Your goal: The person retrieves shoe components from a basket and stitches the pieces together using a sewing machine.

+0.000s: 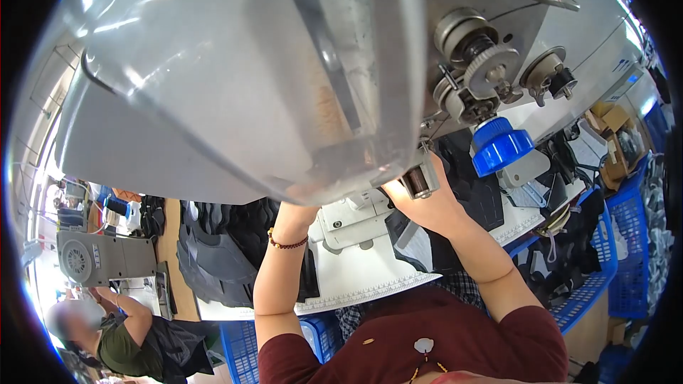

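My left hand [295,215], with a beaded bracelet at its wrist, reaches under the grey head of a sewing machine [178,149]. The machine head and a glossy, see-through shape in front hide its fingers. Beside the presser area, my right hand [430,206] is partly covered by a metal machine part [418,181], and its fingertips are out of sight. Dark cut pieces [480,195] lie around the right hand. Below it is a black piece with a pale grey face [414,245]. Whether either hand grips anything is hidden.
A blue knob [501,146] sticks out from the machine. Stacked black pieces [217,249] lie left of the white ruler-edged bed [356,274]. Blue baskets [605,256] stand at right. Another person [128,334] sits at a second machine [107,259] on the left.
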The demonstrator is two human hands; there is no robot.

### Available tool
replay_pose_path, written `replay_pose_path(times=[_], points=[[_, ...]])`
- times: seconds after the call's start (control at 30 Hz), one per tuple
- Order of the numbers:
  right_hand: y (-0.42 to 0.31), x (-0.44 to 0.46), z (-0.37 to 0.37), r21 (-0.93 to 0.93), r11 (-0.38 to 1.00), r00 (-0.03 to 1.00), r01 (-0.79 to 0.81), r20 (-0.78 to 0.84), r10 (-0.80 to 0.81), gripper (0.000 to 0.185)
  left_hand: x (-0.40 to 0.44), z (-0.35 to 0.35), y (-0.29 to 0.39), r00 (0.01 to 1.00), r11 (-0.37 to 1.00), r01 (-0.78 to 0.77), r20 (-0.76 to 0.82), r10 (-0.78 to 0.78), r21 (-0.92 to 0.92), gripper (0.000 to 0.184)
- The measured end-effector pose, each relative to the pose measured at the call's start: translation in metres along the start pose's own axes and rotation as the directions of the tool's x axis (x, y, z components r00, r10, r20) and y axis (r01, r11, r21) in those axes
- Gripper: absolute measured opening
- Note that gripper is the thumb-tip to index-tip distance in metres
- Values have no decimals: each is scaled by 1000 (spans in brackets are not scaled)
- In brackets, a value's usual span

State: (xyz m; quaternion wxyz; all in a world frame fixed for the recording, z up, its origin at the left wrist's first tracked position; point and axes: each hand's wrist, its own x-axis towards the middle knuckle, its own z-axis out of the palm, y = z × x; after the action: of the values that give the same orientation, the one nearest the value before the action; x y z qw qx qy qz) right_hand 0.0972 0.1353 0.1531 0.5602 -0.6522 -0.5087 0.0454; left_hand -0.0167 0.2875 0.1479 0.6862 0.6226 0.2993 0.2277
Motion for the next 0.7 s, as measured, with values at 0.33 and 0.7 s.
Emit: replay_pose_path(times=[0.33, 0.7], points=[[-5, 4, 1, -71, 997, 999, -34, -19, 33, 21, 28, -15, -24, 926, 948, -318, 213, 313, -11, 7], [16, 3, 4, -465, 844, 949, 269, -21, -314, 10, 5, 0, 13, 962, 975, -177, 232, 142, 138, 13]])
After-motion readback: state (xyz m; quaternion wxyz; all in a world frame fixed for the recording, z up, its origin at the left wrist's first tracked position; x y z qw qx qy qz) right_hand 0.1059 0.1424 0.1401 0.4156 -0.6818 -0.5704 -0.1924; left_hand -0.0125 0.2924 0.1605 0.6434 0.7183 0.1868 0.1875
